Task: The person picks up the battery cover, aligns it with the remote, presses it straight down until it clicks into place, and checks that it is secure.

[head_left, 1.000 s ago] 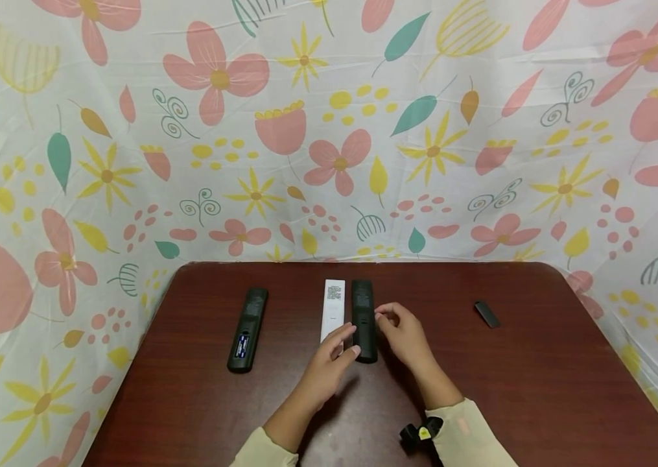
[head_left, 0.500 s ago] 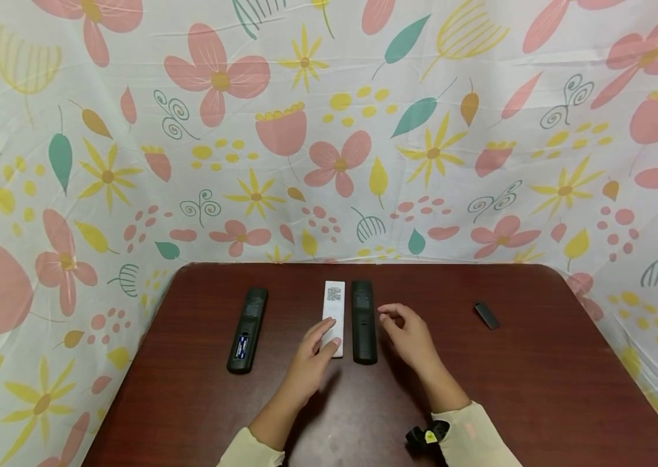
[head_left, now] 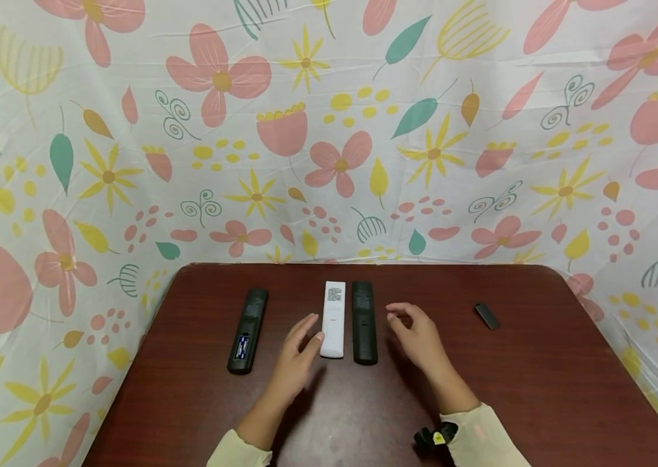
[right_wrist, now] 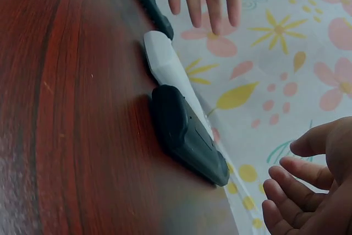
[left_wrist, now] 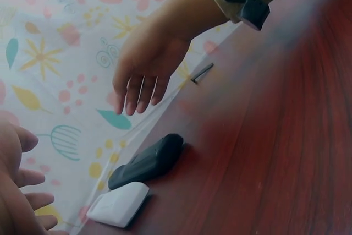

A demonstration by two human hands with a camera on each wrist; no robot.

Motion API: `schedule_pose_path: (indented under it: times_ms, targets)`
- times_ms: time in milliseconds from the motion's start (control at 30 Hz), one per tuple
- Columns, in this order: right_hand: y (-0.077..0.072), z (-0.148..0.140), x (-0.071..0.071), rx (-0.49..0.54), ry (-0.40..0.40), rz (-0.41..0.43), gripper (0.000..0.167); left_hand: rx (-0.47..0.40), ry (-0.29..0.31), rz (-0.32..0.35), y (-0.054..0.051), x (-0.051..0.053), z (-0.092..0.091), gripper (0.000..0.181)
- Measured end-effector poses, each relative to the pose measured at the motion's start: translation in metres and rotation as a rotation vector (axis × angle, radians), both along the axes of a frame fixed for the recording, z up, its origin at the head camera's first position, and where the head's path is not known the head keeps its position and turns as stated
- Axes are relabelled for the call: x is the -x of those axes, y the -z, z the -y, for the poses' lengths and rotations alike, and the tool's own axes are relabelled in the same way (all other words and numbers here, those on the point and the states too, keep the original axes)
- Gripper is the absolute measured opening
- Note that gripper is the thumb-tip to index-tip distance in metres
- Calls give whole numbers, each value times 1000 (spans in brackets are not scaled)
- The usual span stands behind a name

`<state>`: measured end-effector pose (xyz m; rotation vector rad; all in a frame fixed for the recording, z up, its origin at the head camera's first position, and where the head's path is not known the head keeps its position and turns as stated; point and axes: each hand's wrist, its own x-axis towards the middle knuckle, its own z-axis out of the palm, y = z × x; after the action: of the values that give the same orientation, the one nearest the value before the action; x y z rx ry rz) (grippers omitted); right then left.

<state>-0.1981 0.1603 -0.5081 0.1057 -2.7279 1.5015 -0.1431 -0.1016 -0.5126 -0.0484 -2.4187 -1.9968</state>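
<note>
Reddish-brown counter [head_left: 550,389]; left grip [head_left: 292,363] and right grip [head_left: 422,344] empty, fingers loose. White remote [head_left: 333,331] at nine o'clock, just beside central black remote [head_left: 365,327]; I judge an inward brush could knock them together.

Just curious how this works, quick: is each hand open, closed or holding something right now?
Left hand: open, holding nothing, near the white remote.
Right hand: open, holding nothing, near the black remote beside the white one.

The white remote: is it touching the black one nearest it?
Apart. The head view shows a strip of table between the white remote and black remote.
</note>
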Motion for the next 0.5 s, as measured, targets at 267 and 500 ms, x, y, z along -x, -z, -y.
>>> schedule_pose_path:
  times_ms: [267,500]
  targets:
    - [1,-9,0,-46,-4,-26,29,64,-56,-29,-1,-1,13,52]
    - [2,-21,1,-102,7,-31,33,78,-84,-11,-2,-2,24,54]
